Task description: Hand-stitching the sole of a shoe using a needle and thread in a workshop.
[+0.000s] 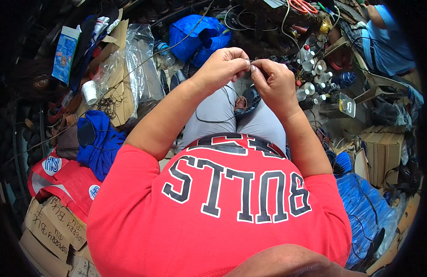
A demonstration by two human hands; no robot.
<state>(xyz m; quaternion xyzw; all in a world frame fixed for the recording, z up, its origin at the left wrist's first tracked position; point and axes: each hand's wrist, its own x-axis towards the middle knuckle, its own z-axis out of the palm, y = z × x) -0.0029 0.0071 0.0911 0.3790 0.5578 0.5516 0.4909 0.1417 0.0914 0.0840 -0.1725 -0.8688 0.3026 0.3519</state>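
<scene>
Both hands are raised over my lap, their fingertips meeting. My left hand (pixel 226 65) pinches with thumb and forefinger, the other fingers curled in. Opposite it, my right hand (pixel 274 85) pinches in the same way. Whatever lies between the fingertips is too small to make out. A thin dark cord (pixel 212 122) loops across my light grey trousers (pixel 202 131) below the hands. Between my knees rests a dark, patterned object (pixel 250 99), partly covered by my right hand and wrist; its kind cannot be told.
Several plastic bottles (pixel 310 87) crowd the right, beyond my right forearm. A blue plastic bag (pixel 190 34) lies ahead. On the left are cardboard (pixel 125 99), a white cup (pixel 89 92) and blue cloth (pixel 100 143). Another person's light blue clothing (pixel 388 46) shows at far right.
</scene>
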